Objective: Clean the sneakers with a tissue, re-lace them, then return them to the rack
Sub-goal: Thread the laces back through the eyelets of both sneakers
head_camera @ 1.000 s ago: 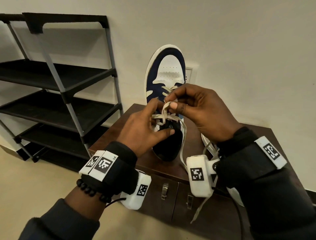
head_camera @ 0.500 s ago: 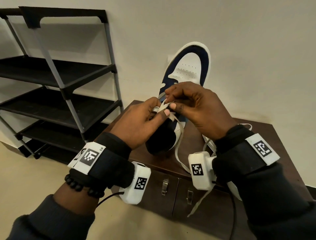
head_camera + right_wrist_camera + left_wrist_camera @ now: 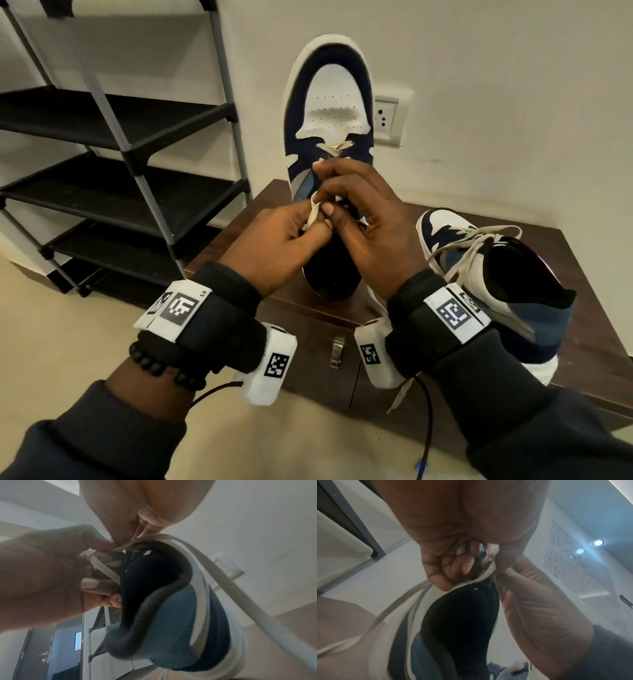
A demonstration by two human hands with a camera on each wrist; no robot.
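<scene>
Up close, both hands [image 3: 329, 233] pinch the navy-white sneaker's [image 3: 329, 102] cream lace [image 3: 313, 214].

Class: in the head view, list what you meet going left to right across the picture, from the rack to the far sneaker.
Shoe rack → left hand → lace → right hand → second sneaker. The held sneaker stands behind both hands, so it is left out of the order.

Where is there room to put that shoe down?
The black shoe rack shows bare shelves. The brown wooden cabinet top has a bare strip between the second navy-and-white sneaker and the wall. The front edge is crowded by both hands and sneakers.
</scene>
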